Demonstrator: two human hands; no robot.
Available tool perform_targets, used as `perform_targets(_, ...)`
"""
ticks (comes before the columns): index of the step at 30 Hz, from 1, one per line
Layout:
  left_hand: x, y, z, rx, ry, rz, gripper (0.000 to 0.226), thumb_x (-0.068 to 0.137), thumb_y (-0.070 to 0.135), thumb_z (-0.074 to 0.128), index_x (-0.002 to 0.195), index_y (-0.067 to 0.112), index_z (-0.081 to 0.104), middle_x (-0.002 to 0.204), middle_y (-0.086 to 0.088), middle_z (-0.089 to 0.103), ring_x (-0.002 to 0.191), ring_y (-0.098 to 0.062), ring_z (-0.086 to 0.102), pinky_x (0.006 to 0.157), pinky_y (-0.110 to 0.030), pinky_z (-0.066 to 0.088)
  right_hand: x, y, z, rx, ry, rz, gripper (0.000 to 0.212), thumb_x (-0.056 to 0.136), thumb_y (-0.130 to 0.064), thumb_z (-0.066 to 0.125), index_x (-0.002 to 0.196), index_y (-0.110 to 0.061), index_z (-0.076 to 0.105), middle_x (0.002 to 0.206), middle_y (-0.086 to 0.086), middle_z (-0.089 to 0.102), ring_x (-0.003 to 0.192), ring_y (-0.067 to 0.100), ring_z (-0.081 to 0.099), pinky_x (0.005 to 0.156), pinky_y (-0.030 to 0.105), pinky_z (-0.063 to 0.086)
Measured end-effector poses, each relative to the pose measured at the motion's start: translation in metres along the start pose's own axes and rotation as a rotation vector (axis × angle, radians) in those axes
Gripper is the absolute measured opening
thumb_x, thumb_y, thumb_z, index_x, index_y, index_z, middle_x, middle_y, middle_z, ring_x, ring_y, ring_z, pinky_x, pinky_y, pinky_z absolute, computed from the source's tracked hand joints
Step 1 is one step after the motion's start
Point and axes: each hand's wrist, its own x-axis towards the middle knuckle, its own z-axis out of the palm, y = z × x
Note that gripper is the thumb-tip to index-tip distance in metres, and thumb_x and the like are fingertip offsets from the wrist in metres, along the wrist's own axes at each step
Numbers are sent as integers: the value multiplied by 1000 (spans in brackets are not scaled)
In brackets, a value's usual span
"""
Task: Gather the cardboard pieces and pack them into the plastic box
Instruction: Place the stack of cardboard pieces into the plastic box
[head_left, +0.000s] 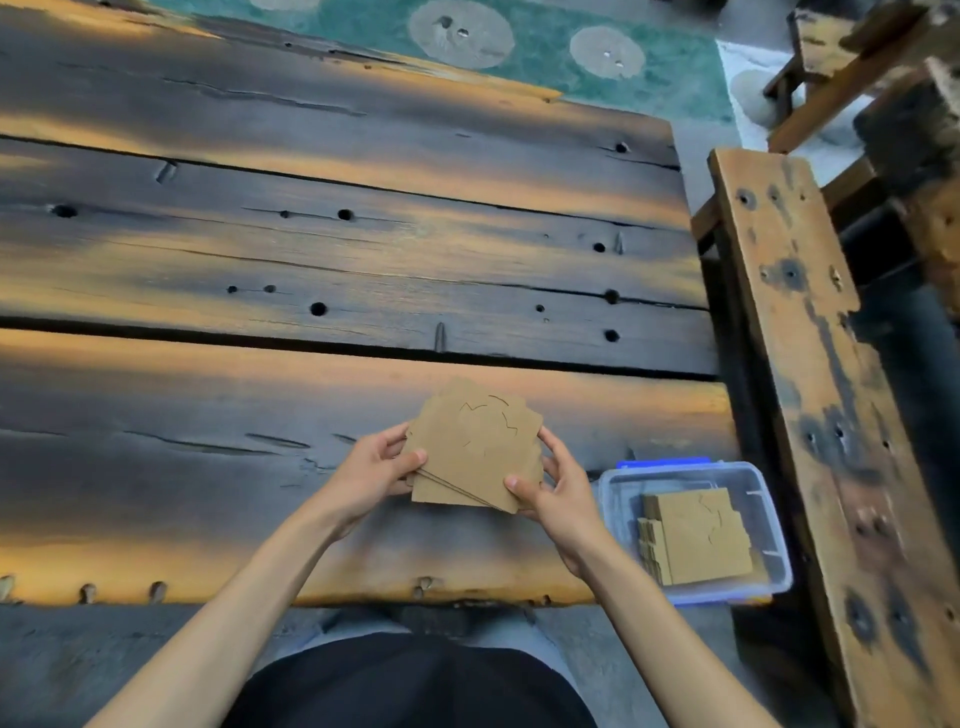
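Observation:
A fanned stack of brown cardboard pieces (475, 447) with cut outlines hangs just above the near plank of the wooden table. My left hand (382, 470) grips the stack's left edge, thumb on top. My right hand (553, 486) grips its right corner, thumb on top. To the right, at the table's near right corner, stands a clear plastic box (769, 525) with a blue clip. Inside it lies a pile of cardboard pieces (698, 535).
The table (311, 249) is made of dark, scorched planks with holes and gaps between them. A wooden bench (810, 364) runs along the right side. Beyond the far edge lies a green patterned rug (545, 47).

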Motion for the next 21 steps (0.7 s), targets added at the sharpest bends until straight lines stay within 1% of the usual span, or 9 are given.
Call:
perform_targets(3, 6, -1, 41, 31, -29, 1, 40, 100, 1, 55, 137, 16, 59, 121, -5, 76, 96, -12, 76, 73, -21, 60, -7, 6, -44, -13, 49, -1, 79, 90, 2, 70, 154, -28, 36, 128, -7, 61, 119, 18, 63, 101, 49, 55)
perform_targets(6, 13, -2, 86, 76, -40, 1, 39, 98, 0, 59, 133, 17, 62, 109, 2, 80, 94, -11, 77, 73, -20, 60, -14, 14, -92, -32, 100, 8, 75, 89, 2, 71, 151, -28, 39, 130, 1, 62, 120, 18, 63, 103, 49, 54)
perform_targets(7, 15, -3, 102, 92, -42, 3, 39, 98, 1, 60, 132, 18, 62, 108, 2, 80, 94, -12, 77, 73, -22, 61, -16, 17, -108, -37, 112, 10, 74, 89, 3, 71, 149, -28, 40, 132, 5, 63, 120, 19, 63, 101, 45, 56)
perform_targets(9, 21, -6, 139, 125, -58, 2, 39, 96, 0, 62, 131, 18, 62, 109, -1, 79, 93, -13, 77, 73, -23, 62, -23, 23, -145, -74, 142, 20, 72, 89, 0, 72, 146, -31, 42, 128, 6, 66, 111, 11, 67, 85, 25, 60)
perform_targets(11, 26, -12, 175, 148, -79, -2, 37, 96, -1, 62, 129, 15, 62, 109, -7, 78, 95, -15, 77, 73, -24, 62, -28, 29, -179, -143, 211, 30, 67, 87, -7, 75, 143, -33, 48, 119, 1, 68, 100, 0, 67, 72, 13, 55)
perform_targets(14, 35, -25, 228, 219, -80, 9, 36, 94, -1, 64, 128, 12, 65, 105, -4, 77, 99, -12, 74, 76, -21, 60, -32, 39, -227, -185, 299, 81, 66, 85, -10, 77, 141, -34, 52, 114, 5, 67, 108, 15, 66, 86, 27, 55)
perform_targets(17, 43, -38, 274, 302, -58, 48, 37, 91, -2, 66, 123, 16, 68, 92, 11, 72, 73, 12, 68, 60, -5, 50, -33, 49, -264, -241, 330, 129, 67, 85, -8, 77, 142, -32, 51, 107, -1, 67, 104, 16, 66, 79, 27, 54)
perform_targets(19, 48, -48, 292, 334, -33, 36, 36, 90, -2, 66, 121, 16, 69, 89, 12, 72, 65, 12, 66, 55, -5, 49, -29, 51, -277, -332, 337, 146, 68, 83, -12, 78, 142, -33, 51, 110, -6, 66, 103, 15, 65, 79, 28, 53)
perform_targets(21, 51, -58, 307, 385, -17, 30, 32, 89, -1, 67, 118, 12, 72, 89, 7, 74, 62, 8, 66, 55, -5, 48, -26, 54, -290, -427, 342, 167, 68, 82, -13, 77, 142, -31, 51, 112, -6, 63, 110, 21, 62, 88, 32, 51)
